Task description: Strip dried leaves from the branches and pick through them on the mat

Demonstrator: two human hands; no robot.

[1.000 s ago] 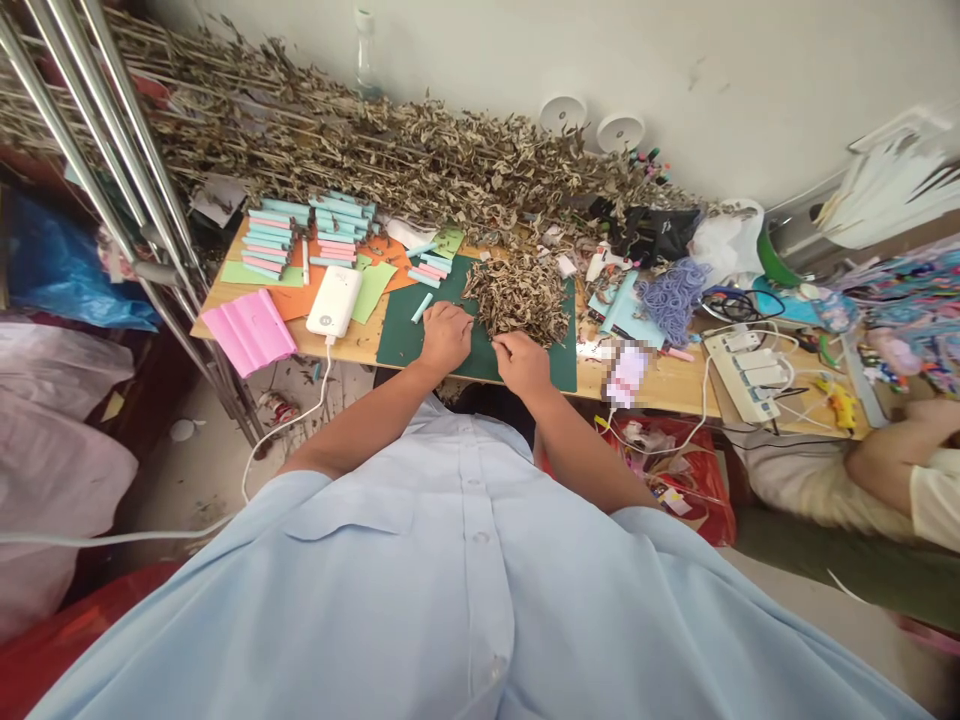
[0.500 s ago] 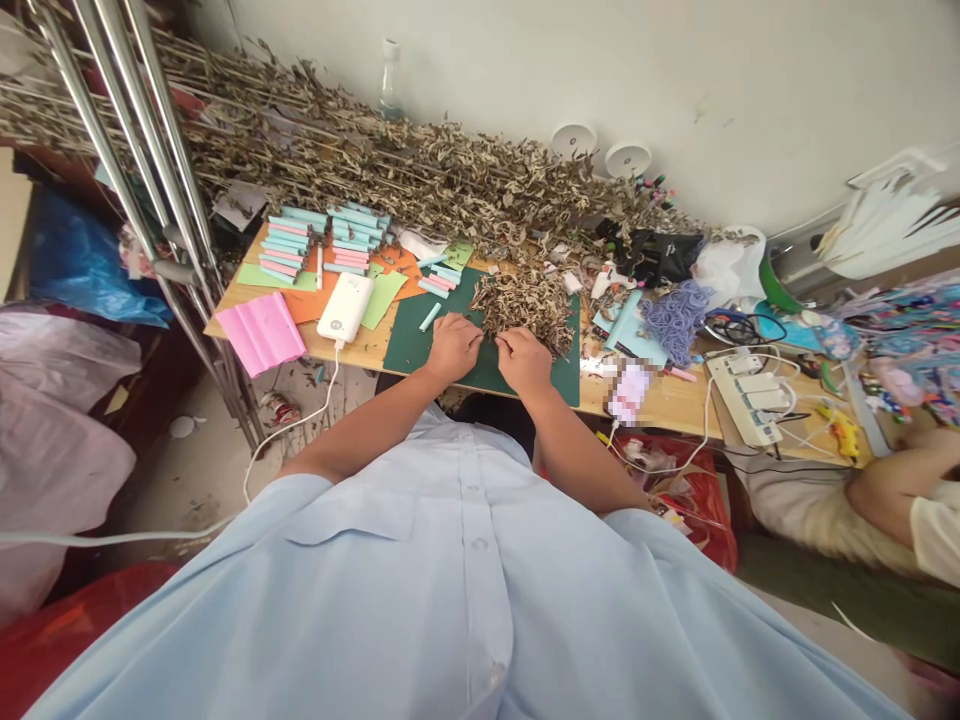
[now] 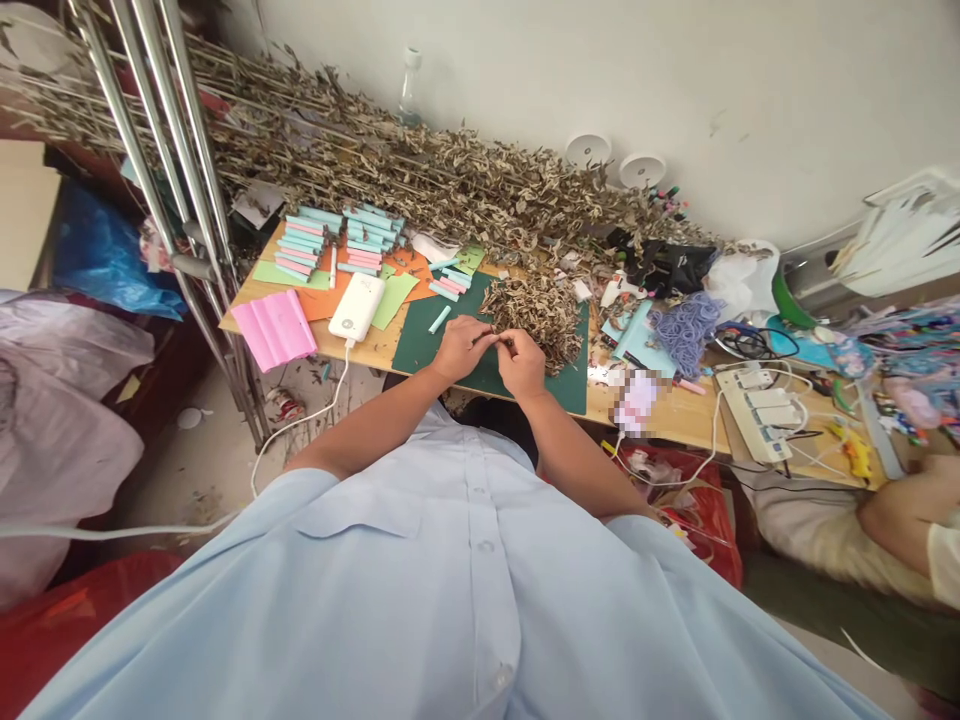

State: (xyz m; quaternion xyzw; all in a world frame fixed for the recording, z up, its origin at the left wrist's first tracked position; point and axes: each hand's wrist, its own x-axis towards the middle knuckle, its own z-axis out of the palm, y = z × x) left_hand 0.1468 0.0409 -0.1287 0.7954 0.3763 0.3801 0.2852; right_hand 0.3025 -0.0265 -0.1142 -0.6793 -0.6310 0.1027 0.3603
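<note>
My left hand [image 3: 461, 350] and my right hand [image 3: 523, 362] meet fingertip to fingertip over a green cutting mat [image 3: 416, 345], both closed in a pinch. A small dark bit of dried leaf shows between their fingertips. Just behind them lies a heap of loose dried leaves [image 3: 536, 315] on the mat. To the left of my left hand, one pale blue paper roll [image 3: 439, 320] rests on the mat. Several blue and pink rolls [image 3: 451, 284] lie at the mat's back left corner.
Stacks of paper rolls [image 3: 367, 238], a white power bank [image 3: 357, 306] and pink paper [image 3: 274, 330] are at left. Dried stalks [image 3: 420, 170] line the wall. Purple yarn [image 3: 686, 328], a phone [image 3: 636, 402] and a power strip [image 3: 761, 412] lie right, near another person's arm [image 3: 907, 515].
My hands have come together, closing the small gap between their fingertips, where dark leaf bits now show. The whole view has shifted slightly.
</note>
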